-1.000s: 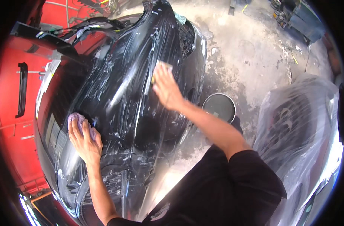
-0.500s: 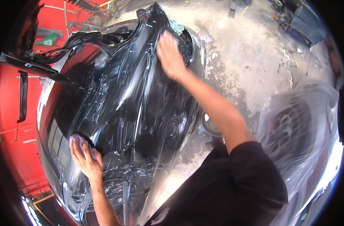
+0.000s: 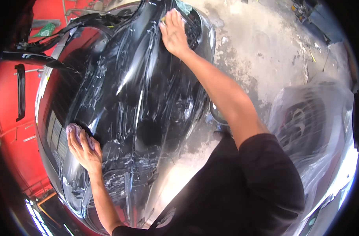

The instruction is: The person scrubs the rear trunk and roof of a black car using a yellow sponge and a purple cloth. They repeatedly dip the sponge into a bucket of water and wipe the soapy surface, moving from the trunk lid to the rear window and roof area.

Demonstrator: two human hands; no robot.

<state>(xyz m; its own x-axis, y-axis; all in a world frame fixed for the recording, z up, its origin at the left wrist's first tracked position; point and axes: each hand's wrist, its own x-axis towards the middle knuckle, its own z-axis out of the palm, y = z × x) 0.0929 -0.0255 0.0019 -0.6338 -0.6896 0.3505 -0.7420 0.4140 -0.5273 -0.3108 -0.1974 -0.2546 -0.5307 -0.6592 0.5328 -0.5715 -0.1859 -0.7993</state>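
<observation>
Moved forward, a yellowish pad [image 3: 163, 19] is held under the straight-fingered right hand [image 3: 174, 35]. Purple wadding [image 3: 72, 128] is clasped by the curled left hand [image 3: 85, 151].

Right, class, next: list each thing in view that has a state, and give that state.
Purple cloth, bunched
Left hand, curled over the cloth
Right hand, fingers extended, yellowish pad mostly hidden beneath
Black car body, glossy, streaked whitish
Clear plastic sheet, draped, wrinkled
Round container, partly hidden by the right arm
</observation>
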